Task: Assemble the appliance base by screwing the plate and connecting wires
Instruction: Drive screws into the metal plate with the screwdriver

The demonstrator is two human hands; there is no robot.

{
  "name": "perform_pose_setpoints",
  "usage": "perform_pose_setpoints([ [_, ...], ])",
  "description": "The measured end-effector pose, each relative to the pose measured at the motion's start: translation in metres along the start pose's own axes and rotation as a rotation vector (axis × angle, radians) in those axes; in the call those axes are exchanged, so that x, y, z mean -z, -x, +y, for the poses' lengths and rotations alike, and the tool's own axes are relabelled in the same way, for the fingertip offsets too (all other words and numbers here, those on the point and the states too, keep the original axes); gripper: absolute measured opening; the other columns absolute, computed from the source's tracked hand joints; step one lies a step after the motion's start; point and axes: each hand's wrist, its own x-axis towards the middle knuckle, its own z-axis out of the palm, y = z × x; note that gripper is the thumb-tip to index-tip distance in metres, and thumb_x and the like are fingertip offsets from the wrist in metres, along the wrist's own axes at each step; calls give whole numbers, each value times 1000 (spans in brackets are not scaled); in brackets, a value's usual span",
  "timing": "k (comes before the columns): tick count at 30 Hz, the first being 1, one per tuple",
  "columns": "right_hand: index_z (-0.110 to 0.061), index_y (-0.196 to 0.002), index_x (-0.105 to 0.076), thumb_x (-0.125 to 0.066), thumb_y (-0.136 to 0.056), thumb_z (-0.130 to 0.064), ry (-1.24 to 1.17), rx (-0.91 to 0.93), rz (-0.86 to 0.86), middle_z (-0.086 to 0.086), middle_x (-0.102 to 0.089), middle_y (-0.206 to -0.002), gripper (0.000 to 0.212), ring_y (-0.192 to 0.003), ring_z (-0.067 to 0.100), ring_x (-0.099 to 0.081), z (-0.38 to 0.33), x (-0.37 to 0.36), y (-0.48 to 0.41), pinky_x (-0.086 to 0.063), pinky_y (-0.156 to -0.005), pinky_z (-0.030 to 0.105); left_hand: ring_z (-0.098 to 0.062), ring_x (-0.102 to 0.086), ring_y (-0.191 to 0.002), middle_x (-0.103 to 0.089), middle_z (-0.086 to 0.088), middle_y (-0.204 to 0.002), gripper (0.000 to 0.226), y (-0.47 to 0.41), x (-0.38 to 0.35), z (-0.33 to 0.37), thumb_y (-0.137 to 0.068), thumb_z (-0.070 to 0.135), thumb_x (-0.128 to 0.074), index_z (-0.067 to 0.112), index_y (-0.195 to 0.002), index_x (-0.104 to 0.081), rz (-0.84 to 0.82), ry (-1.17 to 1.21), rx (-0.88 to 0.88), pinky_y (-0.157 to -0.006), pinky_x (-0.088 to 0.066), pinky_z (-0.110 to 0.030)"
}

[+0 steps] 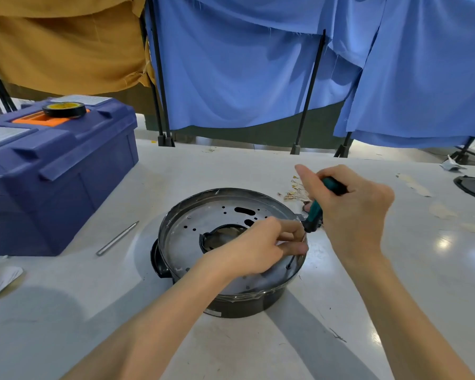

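— Progress on the base [239, 303]?
— Midway at best, judging by the layout. Sits in the middle of the surface [231, 171], with the plate [203, 223] laid inside the rim.
— Screwing under way, then?
— Looks so. Reaching over the plate with the left hand [258, 248], fingers [294, 244] pinched together on the screwdriver [314, 215] shaft just above the tip, apparently to steady it. Gripping the green handle with the right hand [351, 204], fingers curled round it, except one stuck out straight.
— And the tip?
— Set down into a hole [288, 266] near the plate's right edge. Cannot tell whether a screw sits under it; too small and dark.
— Other holes?
— Plenty across the plate, mostly looking open. Hard to say which take screws, or whether any hold one. Probably more fastening left after this one.
— Wires [296, 192]?
— Lying loose on the surface just behind the base, beside the right hand, ring terminals showing. Not joined to anything visible. Likely the whole connecting step left to do.
— Anything else within reach?
— Toolbox [66, 171] at left with tape [63, 109] on the lid. Rod [117, 238] on the surface between toolbox and base.
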Motion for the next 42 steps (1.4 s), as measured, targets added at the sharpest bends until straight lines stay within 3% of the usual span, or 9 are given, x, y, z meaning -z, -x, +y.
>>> perform_pose_setpoints([
  [4, -8, -75, -67, -58, -96, -33, -18, -26, -174, 2, -65, -60, 34, -55, 20, -62, -4, 4, -1, -55, -59, 32, -26, -63, -105, -68, -17, -105, 17, 1, 0, 2, -97, 5, -54, -5, -107, -62, 29, -20, 14, -102, -43, -27],
  [8, -28, -124, -61, -57, -98, -13, -306, -172, -693, -10, -71, -112, 31, -111, -3, -62, -1, 26, -12, -49, -90, 11, -24, -61, -101, -68, -19, -108, 15, 5, 2, 2, -98, 10, -54, 2, -104, -66, 35, -70, 33, -90, -42, -22],
  [16, -3, -75, -64, -78, -78, -40, 200, -80, -53, 6, -55, -56, 41, -50, 22, -51, 10, 8, -2, -45, -54, 28, -29, -55, -68, -62, -28, -86, 16, 2, 0, 7, -100, 38, -47, 25, -107, -53, 27, 51, -95, -75, -44, -35],
  [20, -5, -73, -65, -64, -86, -50, 202, 28, -75, 5, -55, -53, 46, -46, 26, -47, 5, 11, -1, -43, -51, 29, -23, -61, -110, -66, -12, -117, 40, -1, -3, 3, -100, 40, -43, 25, -137, -44, 16, 69, -64, -107, -41, -46],
  [24, -1, -69, -64, -68, -85, -44, 237, 74, -55, 8, -54, -50, 46, -44, 29, -47, 1, 7, -3, -44, -51, 35, -24, -45, -67, -56, -32, -89, 49, -3, -4, 1, -87, 61, -42, 32, -127, -40, 18, 100, -115, -76, -44, -39],
  [27, -3, -82, -69, -69, -85, -44, 255, 1, -146, 7, -61, -59, 41, -52, 29, -55, -3, 5, -5, -51, -60, 42, -16, -56, -120, -60, 0, -131, 55, -5, -4, -2, -95, 55, -38, 33, -145, -34, 19, 119, -75, -109, -37, -41],
  [32, -16, -122, -66, -63, -93, -14, -375, -296, -553, -6, -73, -107, 29, -87, 7, -73, 8, 27, -15, -60, -76, 24, -23, -51, -124, -60, 3, -117, 35, -4, -3, -2, -103, 37, -33, 25, -134, -45, 14, 113, -55, -112, -34, -46],
  [38, -2, -72, -67, -78, -73, -44, 163, -71, -87, 7, -58, -55, 43, -49, 27, -53, 1, 7, -2, -50, -56, 36, -37, -54, -117, -56, -26, -127, 63, -6, -5, 1, -93, 64, -37, 36, -148, -27, 3, 99, -38, -109, -34, -60],
  [42, -4, -74, -69, -67, -80, -51, 142, -88, -126, 5, -63, -59, 47, -53, 28, -58, -5, 10, -5, -53, -61, 42, -13, -44, -134, -53, 0, -140, 49, -3, 0, 3, -103, 40, -34, 28, -151, -30, -13, 106, -23, -117, -29, -40],
])
